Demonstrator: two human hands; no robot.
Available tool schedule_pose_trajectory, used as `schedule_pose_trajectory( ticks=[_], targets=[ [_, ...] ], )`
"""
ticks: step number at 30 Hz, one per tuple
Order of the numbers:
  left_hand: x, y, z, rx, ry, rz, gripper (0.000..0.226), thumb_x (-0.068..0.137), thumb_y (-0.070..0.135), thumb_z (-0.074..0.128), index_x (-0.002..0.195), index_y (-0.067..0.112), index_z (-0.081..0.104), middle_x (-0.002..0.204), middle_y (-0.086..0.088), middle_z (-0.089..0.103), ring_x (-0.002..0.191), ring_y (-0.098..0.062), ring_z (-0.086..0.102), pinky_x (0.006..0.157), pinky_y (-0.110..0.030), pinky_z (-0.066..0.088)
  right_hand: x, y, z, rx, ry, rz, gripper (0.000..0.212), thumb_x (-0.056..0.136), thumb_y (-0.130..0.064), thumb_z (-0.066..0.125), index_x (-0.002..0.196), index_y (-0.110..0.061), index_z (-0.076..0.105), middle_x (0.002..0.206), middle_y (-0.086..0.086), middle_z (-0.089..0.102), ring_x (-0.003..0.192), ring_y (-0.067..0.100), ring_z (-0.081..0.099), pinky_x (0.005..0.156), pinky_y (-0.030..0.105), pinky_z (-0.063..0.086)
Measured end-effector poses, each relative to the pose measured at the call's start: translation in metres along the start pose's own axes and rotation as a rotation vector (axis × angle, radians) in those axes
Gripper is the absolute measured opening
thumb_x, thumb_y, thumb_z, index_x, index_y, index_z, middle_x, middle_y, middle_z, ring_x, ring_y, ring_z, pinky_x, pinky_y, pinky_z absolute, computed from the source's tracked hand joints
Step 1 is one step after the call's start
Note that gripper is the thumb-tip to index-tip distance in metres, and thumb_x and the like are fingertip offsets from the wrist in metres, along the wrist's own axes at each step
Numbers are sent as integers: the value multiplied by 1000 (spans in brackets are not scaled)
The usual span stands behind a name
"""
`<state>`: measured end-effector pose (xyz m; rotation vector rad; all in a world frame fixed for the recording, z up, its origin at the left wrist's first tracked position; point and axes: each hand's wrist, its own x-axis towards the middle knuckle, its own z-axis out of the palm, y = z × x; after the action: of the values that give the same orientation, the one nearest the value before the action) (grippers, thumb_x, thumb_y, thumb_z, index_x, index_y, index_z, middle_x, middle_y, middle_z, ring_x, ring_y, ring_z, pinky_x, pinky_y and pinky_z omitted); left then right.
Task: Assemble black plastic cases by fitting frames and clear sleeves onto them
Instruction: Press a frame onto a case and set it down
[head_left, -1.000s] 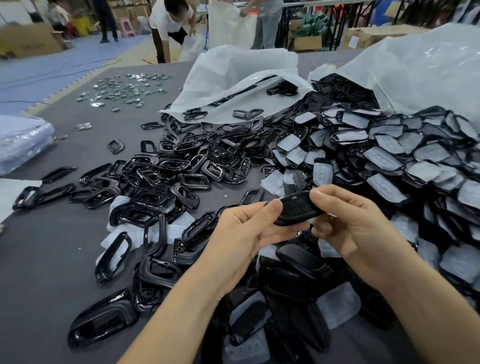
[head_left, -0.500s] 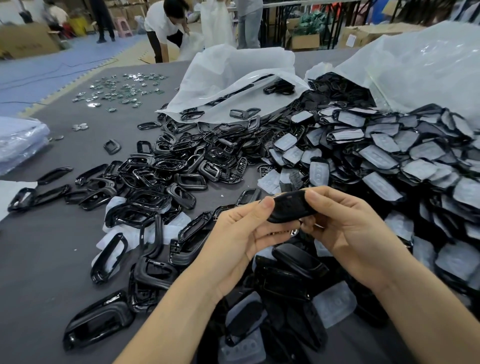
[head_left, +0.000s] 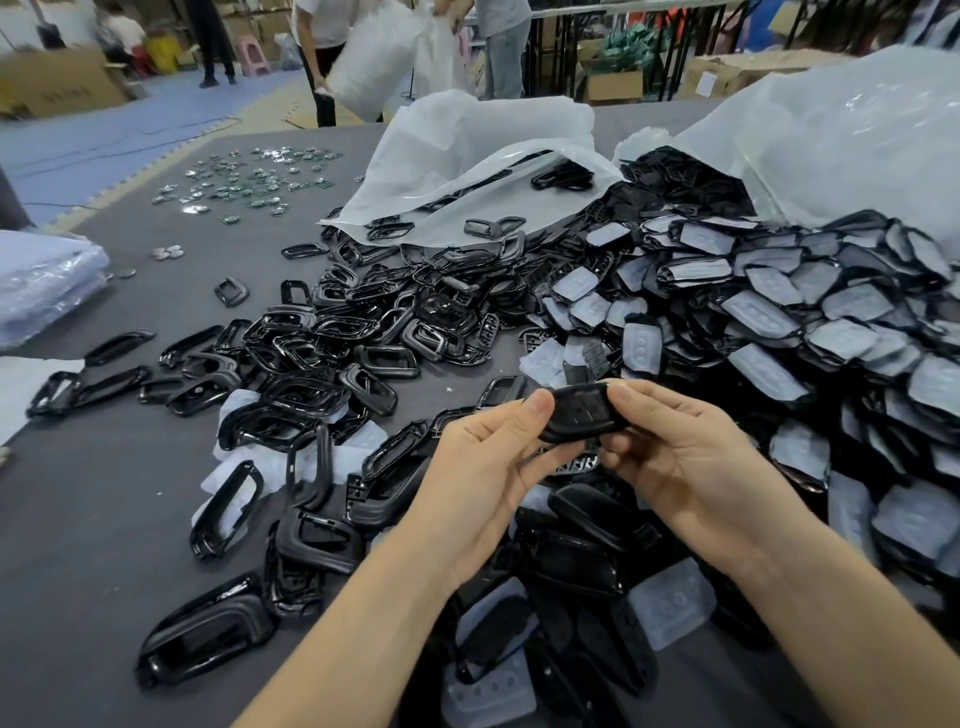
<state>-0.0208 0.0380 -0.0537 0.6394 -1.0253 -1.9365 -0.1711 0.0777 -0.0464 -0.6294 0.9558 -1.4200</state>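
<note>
Head view: a glossy, rounded black case (head_left: 582, 413) is pinched at both ends between the fingers (head_left: 535, 410) of the left hand (head_left: 483, 467) and the right hand (head_left: 685, 457), thumbs curled over its top, above the matte grey desk (head_left: 104, 519). Left of the fingers sprawl shiny black oblong frames (head_left: 332, 338); to their right heap frosted clear sleeves (head_left: 779, 312) on black shells; beyond them lies a crinkled translucent plastic bag (head_left: 467, 150).
</note>
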Motion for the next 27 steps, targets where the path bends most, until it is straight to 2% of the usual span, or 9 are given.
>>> schedule_pose_trajectory(
  ticks=[3, 7, 13, 15, 17, 20, 24, 26, 27],
  targets=[
    [1, -2, 1, -34, 19, -21, 24, 77, 22, 63, 84, 5, 78, 94, -12, 75, 89, -16, 72, 75, -20, 56, 2, 0, 1, 34, 66, 29, 15, 72, -16, 66, 82, -6, 73, 71, 3, 65, 50, 6, 51, 50, 19, 48],
    [2, -2, 1, -69, 25, -8, 19, 77, 14, 63, 85, 5, 78, 94, -13, 75, 87, -16, 72, 76, -21, 56, 3, -3, 0, 88, 140, 50, 28, 71, -15, 66, 95, -2, 66, 73, 6, 64, 48, 6, 51, 48, 19, 49],
    [4, -2, 0, -71, 149, 56, 14, 73, 10, 65, 75, 5, 77, 85, -13, 75, 79, -16, 73, 70, -21, 57, 2, -3, 2, 96, 150, 15, 16, 70, -14, 64, 83, -5, 66, 64, 2, 66, 51, 8, 60, 52, 20, 54],
    [4, -3, -1, 86, 217, 161, 11, 77, 6, 67, 75, 10, 77, 77, -9, 74, 73, -13, 72, 69, -18, 56, 2, -2, 1, 79, 152, -3, 13, 70, -13, 64, 81, -5, 66, 65, 3, 67, 55, 11, 63, 55, 22, 56],
    [2, -4, -4, 401, 254, 310, 22, 84, 2, 68, 79, 21, 77, 75, -2, 75, 71, -11, 71, 66, -16, 53, 2, -2, 1, 85, 145, -19, 15, 72, -14, 64, 81, -3, 67, 69, 5, 68, 61, 13, 65, 60, 23, 57],
    [0, -7, -6, 813, 187, 560, 26, 87, 7, 62, 89, 30, 74, 94, 11, 74, 80, -14, 71, 70, -26, 55, 1, -6, -1, 112, 139, -40, 17, 71, -18, 65, 77, -3, 73, 75, 7, 70, 68, 16, 68, 64, 25, 58],
    [0, -9, -7, 902, 129, 685, 27, 87, 2, 58, 93, 24, 73, 110, 11, 71, 95, -7, 69, 76, -25, 56, 1, -9, -3, 2, 147, -109, 21, 67, -9, 65, 88, -7, 69, 80, 7, 71, 71, 15, 69, 61, 22, 56],
    [0, -11, -9, 939, 127, 694, 27, 89, 2, 55, 94, 22, 73, 114, 11, 70, 92, -5, 68, 71, -24, 56, 1, -9, -5, -92, 171, -176, 20, 71, -2, 67, 88, -12, 69, 80, 5, 70, 73, 13, 69, 63, 21, 55],
    [0, -11, -9, 943, 134, 676, 30, 90, 3, 52, 95, 25, 72, 111, 13, 70, 87, -6, 69, 68, -29, 57, 0, -9, -5, -166, 194, -223, 22, 75, 3, 67, 87, -15, 70, 80, 3, 69, 74, 11, 69, 65, 20, 55]
  ],
)
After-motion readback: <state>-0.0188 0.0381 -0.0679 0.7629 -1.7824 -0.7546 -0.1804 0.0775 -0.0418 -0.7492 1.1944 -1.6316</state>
